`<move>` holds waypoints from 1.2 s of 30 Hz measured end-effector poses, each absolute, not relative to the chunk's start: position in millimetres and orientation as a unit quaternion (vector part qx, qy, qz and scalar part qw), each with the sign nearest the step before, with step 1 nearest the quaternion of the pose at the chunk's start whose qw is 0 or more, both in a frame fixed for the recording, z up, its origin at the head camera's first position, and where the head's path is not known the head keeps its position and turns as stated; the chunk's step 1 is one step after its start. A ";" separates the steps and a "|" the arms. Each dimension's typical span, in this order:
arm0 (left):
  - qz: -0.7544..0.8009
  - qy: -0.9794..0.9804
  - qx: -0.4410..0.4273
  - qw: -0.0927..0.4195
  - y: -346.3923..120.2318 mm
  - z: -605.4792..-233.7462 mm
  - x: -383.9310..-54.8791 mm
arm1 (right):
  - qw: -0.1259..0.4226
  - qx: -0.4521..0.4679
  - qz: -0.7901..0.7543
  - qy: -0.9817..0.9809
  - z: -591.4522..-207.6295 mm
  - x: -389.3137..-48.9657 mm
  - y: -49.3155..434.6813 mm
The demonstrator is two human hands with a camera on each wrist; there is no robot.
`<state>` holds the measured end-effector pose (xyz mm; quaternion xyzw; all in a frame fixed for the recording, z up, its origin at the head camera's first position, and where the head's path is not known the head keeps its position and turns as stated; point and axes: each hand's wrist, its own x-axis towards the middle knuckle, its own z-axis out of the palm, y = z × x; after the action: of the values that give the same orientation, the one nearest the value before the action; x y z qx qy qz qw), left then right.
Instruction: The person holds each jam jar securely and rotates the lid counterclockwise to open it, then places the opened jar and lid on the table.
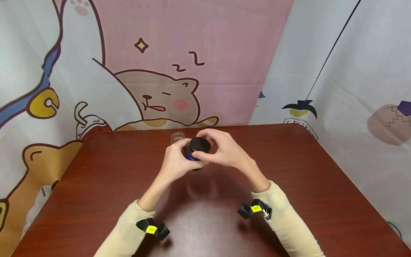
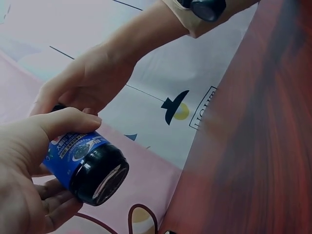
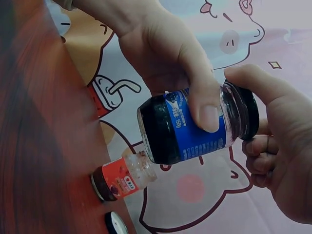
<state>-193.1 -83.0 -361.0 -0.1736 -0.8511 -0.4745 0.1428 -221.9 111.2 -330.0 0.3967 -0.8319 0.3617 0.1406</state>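
A glass jar (image 3: 197, 129) with a blue label and dark contents is held tilted above the table. My left hand (image 1: 176, 160) grips it round the label, thumb across the front, as the left wrist view also shows on the blue-labelled jar (image 2: 73, 151). My right hand (image 1: 224, 148) holds the black lid (image 1: 199, 144) at its rim between thumb and fingers. The lid (image 3: 248, 111) sits on the jar's mouth; whether it is screwed tight cannot be told. Behind my left hand stands an uncapped jar (image 3: 124, 178) with a red label and dark contents low inside.
A loose lid (image 3: 116, 223) lies on the table beside the red-labelled jar. The brown wooden table (image 1: 199, 221) reaches back to a cartoon-printed cloth (image 1: 237, 64). A camera is strapped on each sleeve.
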 end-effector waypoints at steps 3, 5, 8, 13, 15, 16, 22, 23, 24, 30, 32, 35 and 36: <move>-0.486 -0.847 -0.178 0.122 -83.4 -359.2 -192.4 | 0.144 0.405 0.364 -0.826 -330.7 -222.0 113.0; -0.494 -0.843 -0.181 0.108 -83.9 -358.3 -192.1 | 0.146 0.412 0.366 -0.821 -331.2 -221.9 114.3; -0.508 -0.836 -0.190 0.087 -84.9 -357.6 -191.9 | 0.146 0.423 0.371 -0.813 -331.9 -221.4 116.0; -0.544 -0.811 -0.214 0.036 -86.7 -357.7 -191.7 | 0.133 0.440 0.381 -0.802 -331.5 -220.0 119.2; -0.555 -0.802 -0.221 0.015 -87.2 -357.9 -191.5 | 0.125 0.448 0.385 -0.797 -331.4 -219.6 120.7; -0.559 -0.798 -0.224 0.005 -87.4 -357.9 -191.4 | 0.121 0.451 0.387 -0.795 -331.1 -219.2 121.3; -0.573 -0.783 -0.241 -0.035 -89.1 -358.2 -192.3 | 0.102 0.465 0.398 -0.784 -331.1 -216.1 123.6; -0.576 -0.779 -0.244 -0.041 -89.6 -358.1 -192.4 | 0.100 0.467 0.400 -0.783 -331.2 -215.3 123.8; -0.579 -0.776 -0.246 -0.049 -90.2 -358.2 -192.8 | 0.098 0.468 0.401 -0.781 -330.8 -214.5 123.6; -0.594 -0.758 -0.251 -0.098 -94.2 -355.7 -192.4 | 0.088 0.485 0.389 -0.778 -327.5 -210.4 122.5; -0.597 -0.752 -0.256 -0.113 -95.3 -354.6 -191.9 | 0.085 0.492 0.384 -0.777 -326.5 -209.1 122.6; -0.599 -0.742 -0.269 -0.134 -96.4 -353.5 -191.8 | 0.076 0.504 0.382 -0.771 -326.0 -207.3 123.5; -0.600 -0.738 -0.273 -0.142 -96.6 -353.0 -191.6 | 0.073 0.507 0.382 -0.769 -325.9 -206.6 123.8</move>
<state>-191.6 -96.6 -353.0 -0.2732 -0.7380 -0.6003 -0.1423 -206.6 123.8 -325.9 0.5074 -0.7691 0.3819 0.0728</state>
